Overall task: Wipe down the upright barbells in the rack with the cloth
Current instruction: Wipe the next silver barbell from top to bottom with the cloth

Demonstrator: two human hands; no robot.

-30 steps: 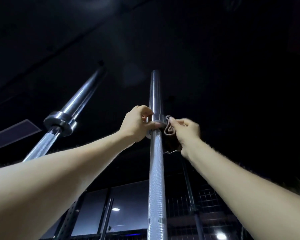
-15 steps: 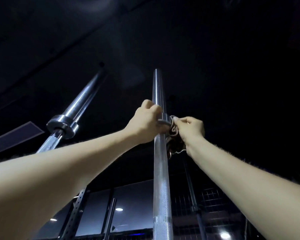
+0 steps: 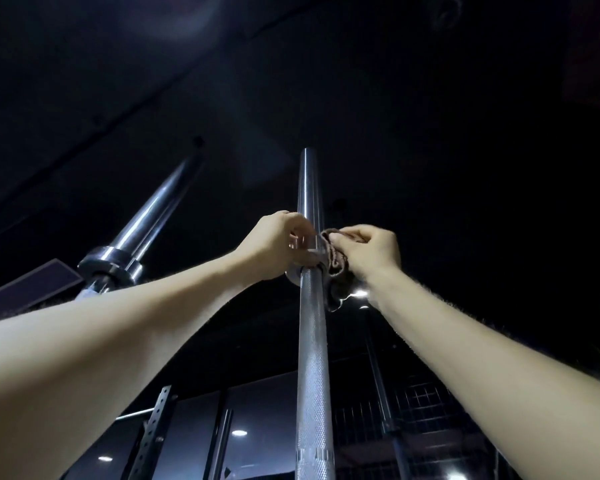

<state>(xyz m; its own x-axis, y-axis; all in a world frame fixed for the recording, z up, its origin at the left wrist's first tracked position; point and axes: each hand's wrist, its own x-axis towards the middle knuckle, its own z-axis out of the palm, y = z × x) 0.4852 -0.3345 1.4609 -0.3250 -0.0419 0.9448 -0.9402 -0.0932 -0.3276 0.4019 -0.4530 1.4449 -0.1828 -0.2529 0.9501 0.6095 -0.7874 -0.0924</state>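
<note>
A chrome barbell (image 3: 313, 358) stands upright in the middle of the head view, its knurled shaft rising to a collar and a smooth sleeve above. My left hand (image 3: 276, 245) grips the collar from the left. My right hand (image 3: 369, 252) pinches a small brownish cloth (image 3: 335, 265) against the collar's right side; a corner of the cloth hangs below the hand. A second barbell (image 3: 146, 216) leans up and to the left, with its collar at lower left.
A perforated rack upright (image 3: 153, 434) rises at lower left. A dark post and wire mesh panel (image 3: 413, 410) stand behind on the right. Dark glass panels reflect ceiling lights below. The ceiling above is black.
Both hands stayed at the collar. My left hand shifted its grip higher around the collar, and my right hand bunched the cloth closer against the bar.
</note>
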